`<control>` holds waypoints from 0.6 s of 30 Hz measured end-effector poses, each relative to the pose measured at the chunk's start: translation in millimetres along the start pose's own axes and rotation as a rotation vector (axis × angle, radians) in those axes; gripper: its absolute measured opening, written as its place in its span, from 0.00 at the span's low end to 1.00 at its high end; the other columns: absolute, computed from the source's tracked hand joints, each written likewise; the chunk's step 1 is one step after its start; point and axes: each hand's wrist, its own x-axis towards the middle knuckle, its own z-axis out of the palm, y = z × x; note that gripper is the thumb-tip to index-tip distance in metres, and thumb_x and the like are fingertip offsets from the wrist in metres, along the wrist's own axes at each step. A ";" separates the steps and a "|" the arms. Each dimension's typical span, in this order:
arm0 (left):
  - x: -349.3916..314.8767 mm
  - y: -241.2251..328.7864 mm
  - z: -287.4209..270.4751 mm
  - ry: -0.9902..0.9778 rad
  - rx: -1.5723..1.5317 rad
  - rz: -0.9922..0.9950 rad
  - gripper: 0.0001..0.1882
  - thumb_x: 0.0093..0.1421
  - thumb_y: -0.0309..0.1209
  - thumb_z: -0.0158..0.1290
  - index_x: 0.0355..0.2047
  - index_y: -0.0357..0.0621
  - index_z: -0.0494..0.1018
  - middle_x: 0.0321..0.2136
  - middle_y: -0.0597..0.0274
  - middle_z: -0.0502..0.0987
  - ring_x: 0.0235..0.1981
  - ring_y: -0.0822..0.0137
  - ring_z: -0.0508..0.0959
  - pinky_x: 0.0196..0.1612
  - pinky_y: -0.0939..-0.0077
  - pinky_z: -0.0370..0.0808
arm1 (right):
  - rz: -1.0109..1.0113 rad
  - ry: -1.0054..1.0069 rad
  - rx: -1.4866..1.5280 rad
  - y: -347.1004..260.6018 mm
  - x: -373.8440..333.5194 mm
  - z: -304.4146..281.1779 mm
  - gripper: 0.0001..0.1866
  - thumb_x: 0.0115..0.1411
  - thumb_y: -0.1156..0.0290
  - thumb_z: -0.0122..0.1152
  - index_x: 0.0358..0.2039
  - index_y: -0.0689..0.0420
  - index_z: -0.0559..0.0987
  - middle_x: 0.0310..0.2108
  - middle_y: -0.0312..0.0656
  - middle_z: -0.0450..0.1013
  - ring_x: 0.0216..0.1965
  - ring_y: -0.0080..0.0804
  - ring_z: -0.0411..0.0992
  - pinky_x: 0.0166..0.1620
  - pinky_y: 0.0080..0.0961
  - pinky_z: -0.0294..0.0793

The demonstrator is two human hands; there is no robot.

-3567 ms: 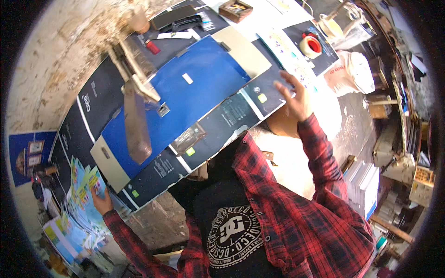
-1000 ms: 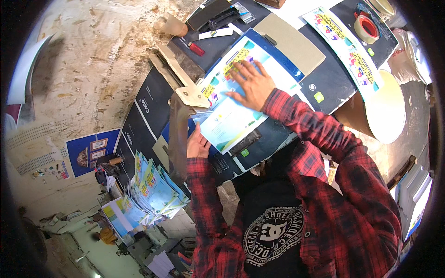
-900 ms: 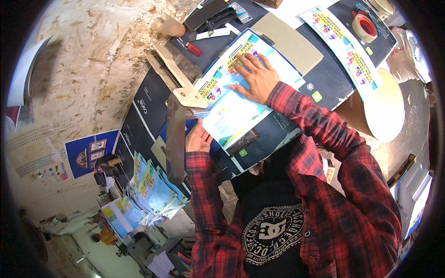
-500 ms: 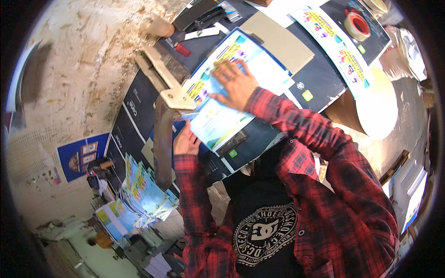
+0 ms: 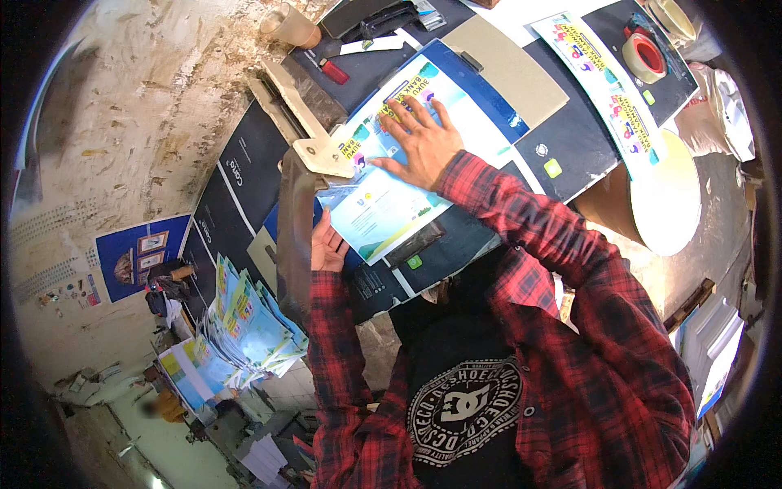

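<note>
My right hand lies flat with fingers spread on a glossy printed sheet, pale blue and white with yellow and purple artwork. Whether it is one sheet or a stack, I cannot tell. Beyond its far right edge shows a blue board or tray with a dark clip-like piece. My left hand is palm up at the sheet's near left corner, fingers loosely extended and fingertips partly hidden. Between that hand and the wall stands a beige and brown metal device, its beige head over the sheet's left edge.
Fanned printed sheets stand at lower left. A red lighter and a plastic cup sit at the far side. Right of the work are grey cardboard, a printed strip, a tape roll and a large cardboard tube.
The printed sheet has slid left and nearer under my right hand, uncovering a wider blue band at its far right. My left hand stays by the near left corner. The view has shifted slightly.
</note>
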 end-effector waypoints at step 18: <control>0.2 -4.6 -3.0 0.001 0.061 0.033 0.21 0.66 0.39 0.53 0.56 0.42 0.70 0.51 0.59 0.77 0.52 0.65 0.77 0.56 0.68 0.73 | -0.023 -0.055 -0.071 2.3 3.9 1.4 0.43 0.61 0.31 0.40 0.63 0.54 0.67 0.66 0.49 0.59 0.69 0.49 0.53 0.68 0.56 0.43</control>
